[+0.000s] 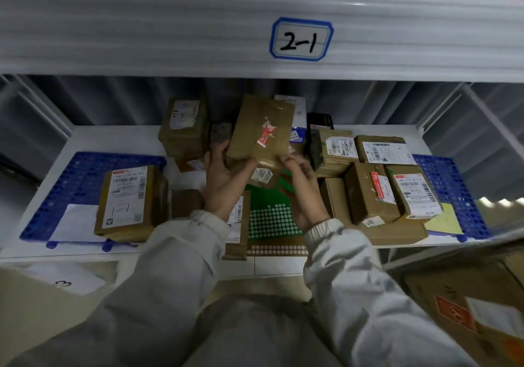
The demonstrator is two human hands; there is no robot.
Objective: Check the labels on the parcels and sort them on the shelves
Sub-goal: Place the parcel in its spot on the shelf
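Holding a brown cardboard parcel (262, 130) up between both hands, I have it tilted above the middle of the white shelf (113, 137). My left hand (224, 179) grips its lower left corner, thumb across the near face and fingers curled behind. My right hand (302, 179) pinches the lower right corner with bent fingertips. The face turned to me is taped over and carries a torn red and white sticker (266, 134); I cannot read any label on it.

Below my hands lies a green sheet with white dots (272, 219), and a small labelled box (262, 175) sits just under the raised parcel. Behind it to the left stands a taller parcel marked 2-2 (184, 128). To the right a cluster of labelled parcels (377, 179) is packed touching one another, partly on a blue perforated tray (453, 185). On the left another blue perforated tray (71, 185) bears one parcel with a long white label (129, 201) and a white sheet of paper (76, 222).

Overhead, the front edge of the upper shelf (141, 35) shows a blue-bordered tag reading 2-1 (301, 39). A large carton (479, 310) stands at the lower right.
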